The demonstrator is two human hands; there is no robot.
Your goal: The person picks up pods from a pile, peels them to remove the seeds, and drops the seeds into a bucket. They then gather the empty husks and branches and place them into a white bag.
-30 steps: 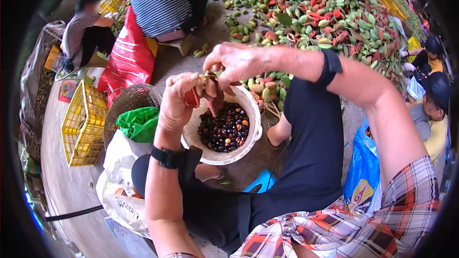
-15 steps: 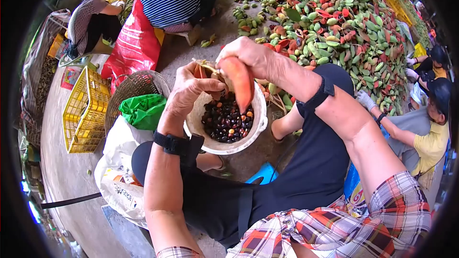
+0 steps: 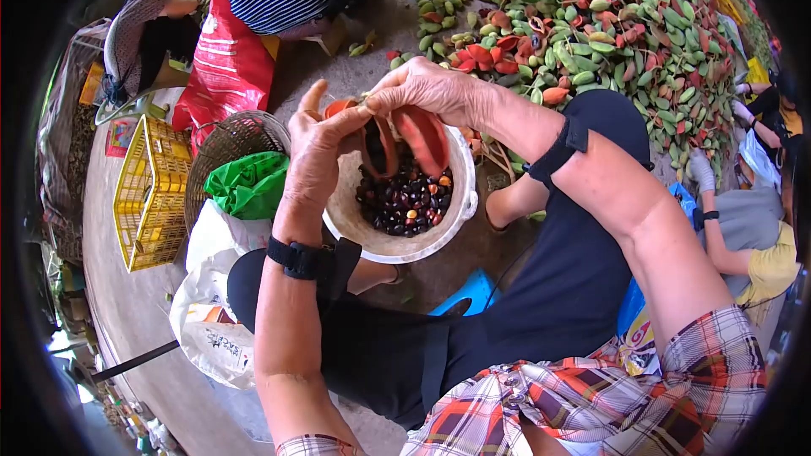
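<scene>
Over a white bucket (image 3: 464, 213) my two hands meet at a cluster of red seed pods. My left hand (image 3: 318, 145) is closed on the pods' left side, thumb pressed near the stem end. From above, my right hand (image 3: 425, 91) pinches the same cluster at the top. An orange-red pod (image 3: 425, 140) hangs under my right fingers. Beside it droops a split pod (image 3: 384, 150) with a dark inside. Dark, glossy seeds (image 3: 404, 209), a few of them orange, lie in the bucket below. My fingers partly hide where the pods join.
A large heap of green and red pods (image 3: 591, 42) spreads ahead. To the left stand a yellow crate (image 3: 152, 194), a wicker basket (image 3: 198, 173) with a green bag (image 3: 247, 185), and a red sack (image 3: 226, 76). Other people sit ahead and at right. A blue stool (image 3: 473, 294) lies below.
My right hand has shifted slightly down, its fingertips now meeting my left thumb. The hanging pod has turned, and a split pod now shows beside it. The view has shifted a little.
</scene>
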